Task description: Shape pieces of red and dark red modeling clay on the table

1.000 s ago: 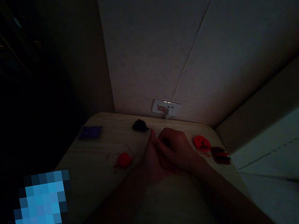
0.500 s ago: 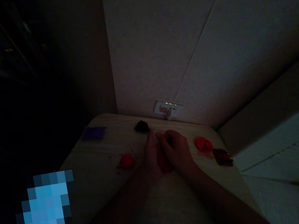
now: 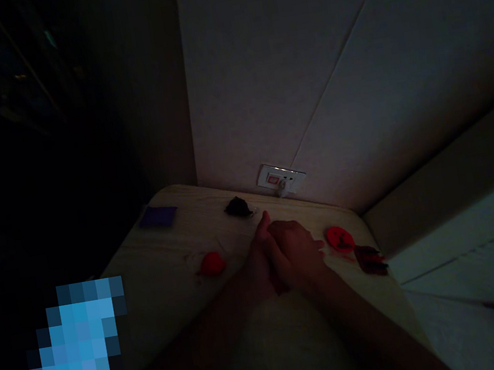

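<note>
The scene is very dim. Both my hands meet over the middle of a small light wooden table (image 3: 164, 287). My left hand (image 3: 262, 258) is curled with the thumb up, pressed against my right hand (image 3: 298, 249), whose fingers are closed. What they pinch between them is too small and dark to name. A black lump (image 3: 236, 207) lies just beyond my fingertips. A red lump (image 3: 213, 264) lies to the left of my hands. A flat red disc (image 3: 338, 238) and a dark red piece (image 3: 370, 259) lie to the right.
A purple flat piece (image 3: 158, 215) sits at the table's far left corner. A wall socket plate (image 3: 281, 179) is mounted low on the wall behind the table. A pale bed surface (image 3: 480, 278) runs along the right. A pixelated blue patch covers the lower left.
My hands have drawn closer together and my left thumb has risen. The right hand has shifted slightly right, toward the red disc. The camera has tilted a little.
</note>
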Motion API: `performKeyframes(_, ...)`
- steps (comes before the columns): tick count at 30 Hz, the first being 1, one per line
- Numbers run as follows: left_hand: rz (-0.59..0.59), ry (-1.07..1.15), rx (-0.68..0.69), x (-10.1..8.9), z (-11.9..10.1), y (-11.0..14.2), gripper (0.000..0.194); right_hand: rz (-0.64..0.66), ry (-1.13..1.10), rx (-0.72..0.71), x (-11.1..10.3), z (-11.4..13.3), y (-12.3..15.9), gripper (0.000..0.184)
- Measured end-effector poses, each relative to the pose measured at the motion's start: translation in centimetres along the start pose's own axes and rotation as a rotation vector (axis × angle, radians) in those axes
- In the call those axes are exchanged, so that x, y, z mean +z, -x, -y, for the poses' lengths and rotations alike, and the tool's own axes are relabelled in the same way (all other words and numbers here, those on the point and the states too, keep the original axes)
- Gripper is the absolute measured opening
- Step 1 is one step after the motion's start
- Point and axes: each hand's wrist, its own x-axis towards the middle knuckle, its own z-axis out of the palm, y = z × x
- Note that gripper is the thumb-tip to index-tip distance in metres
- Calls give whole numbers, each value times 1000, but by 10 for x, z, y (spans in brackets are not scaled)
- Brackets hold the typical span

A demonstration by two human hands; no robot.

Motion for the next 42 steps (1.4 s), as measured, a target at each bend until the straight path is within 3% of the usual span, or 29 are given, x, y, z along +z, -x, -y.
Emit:
performKeyframes(4,70,71,-226,16,-6,10,78,11,12,65,0,2,1,74)
performKeyframes(7,82,76,-274,23,-9,15,81,40,79,134,6,4,4,74)
performKeyframes(16,129,156,-284,11,-2,12,90,83,186,183,4,10,4,66)
performKeyframes(22,154,212,-283,15,-4,12,92,138,169,187,3,9,2,60)
performKeyframes(28,150,227,-281,12,-1,8,83,160,168,223,1,8,2,61)
performKeyframes(42,158,256,-358,1,4,5,89,139,86,284,6,3,4,71)
